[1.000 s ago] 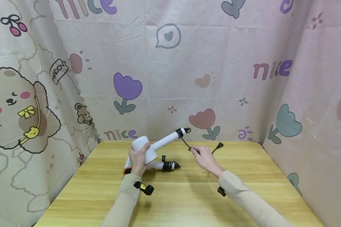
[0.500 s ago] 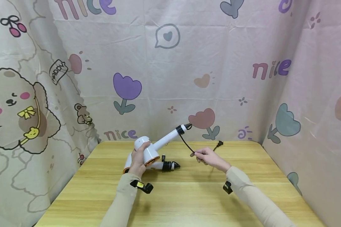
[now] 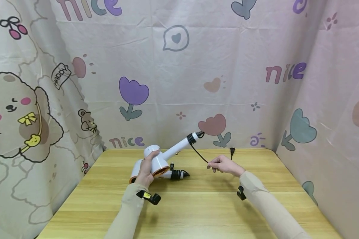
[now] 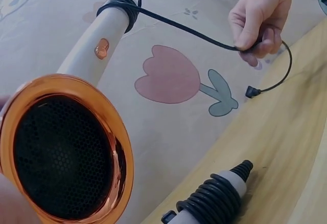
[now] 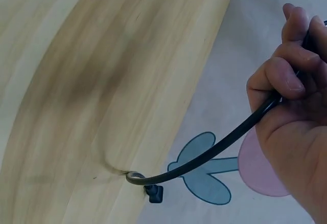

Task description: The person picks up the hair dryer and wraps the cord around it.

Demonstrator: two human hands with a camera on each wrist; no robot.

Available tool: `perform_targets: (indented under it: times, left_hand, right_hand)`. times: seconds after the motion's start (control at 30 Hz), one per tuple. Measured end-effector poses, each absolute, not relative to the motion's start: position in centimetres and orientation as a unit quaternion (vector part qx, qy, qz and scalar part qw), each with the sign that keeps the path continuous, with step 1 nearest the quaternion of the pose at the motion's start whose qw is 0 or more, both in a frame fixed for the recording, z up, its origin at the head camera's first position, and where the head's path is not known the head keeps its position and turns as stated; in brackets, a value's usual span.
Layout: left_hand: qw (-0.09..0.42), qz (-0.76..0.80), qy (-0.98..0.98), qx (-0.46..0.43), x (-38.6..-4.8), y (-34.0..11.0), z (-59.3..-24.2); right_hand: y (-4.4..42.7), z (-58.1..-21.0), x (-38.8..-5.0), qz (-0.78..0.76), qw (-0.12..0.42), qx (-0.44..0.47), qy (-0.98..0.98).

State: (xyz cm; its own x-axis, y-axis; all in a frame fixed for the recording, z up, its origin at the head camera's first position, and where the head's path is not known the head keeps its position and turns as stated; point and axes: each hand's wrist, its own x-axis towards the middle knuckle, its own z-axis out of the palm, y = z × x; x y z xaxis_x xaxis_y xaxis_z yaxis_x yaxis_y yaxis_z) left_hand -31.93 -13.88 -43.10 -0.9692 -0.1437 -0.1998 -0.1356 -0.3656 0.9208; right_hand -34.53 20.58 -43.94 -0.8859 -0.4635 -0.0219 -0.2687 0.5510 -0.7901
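Note:
My left hand (image 3: 146, 168) grips the head of a white hair dryer (image 3: 176, 149), held above the table. Its handle slants up to the right, and black cord is wound round the handle's end. In the left wrist view the copper-rimmed grille (image 4: 61, 157) of this dryer faces the camera. Off to the right, my right hand (image 3: 225, 165) pinches the black power cord (image 4: 189, 30), whose stretch from the handle runs nearly straight. The cord's plug (image 5: 155, 193) hangs past that hand. Below the held dryer lies a second white hair dryer (image 3: 167, 174) with its cord coiled round its handle.
A wooden table (image 3: 191, 212) spans the foreground. A patterned curtain (image 3: 179, 73) stands close behind its back edge and along both sides. The second dryer's plug (image 3: 172, 166) sticks up beside its coil.
The held hair dryer has shifted slightly right and turned, so its copper rim shows more. My right hand has moved right and a little down with the cord, and the plug now hangs straighter.

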Motion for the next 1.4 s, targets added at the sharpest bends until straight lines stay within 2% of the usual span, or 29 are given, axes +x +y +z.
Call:
perform_targets:
  times: [0.23, 0.47, 0.57, 0.87, 1.07, 1.4]
  left_hand:
    - [-0.041, -0.826, -0.549, 0.120, -32.1, -13.9, -43.7]
    - [-0.096, -0.828, -0.545, 0.095, -32.0, -13.8, -43.9]
    - [-0.113, -0.823, -0.549, 0.088, -32.0, -13.9, -44.0]
    - [-0.147, -0.780, -0.606, 0.060, -32.1, -14.4, -44.7]
    - [-0.113, -0.726, -0.676, 0.054, -32.4, -15.1, -44.5]
    - [-0.038, -0.664, -0.747, -0.003, -32.2, -15.4, -43.7]
  right_hand:
    - [20.1, -44.3, -35.0, -0.416, 0.121, -0.200, 0.879]
    - [20.0, -43.7, -35.4, -0.418, 0.103, -0.163, 0.888]
    - [19.8, -43.4, -35.5, -0.425, 0.082, -0.158, 0.888]
    - [19.2, -42.0, -35.8, -0.391, -0.026, -0.175, 0.903]
    - [19.3, -40.8, -35.8, -0.349, -0.085, -0.183, 0.915]
    - [19.1, -40.1, -35.6, -0.359, -0.112, -0.158, 0.913]
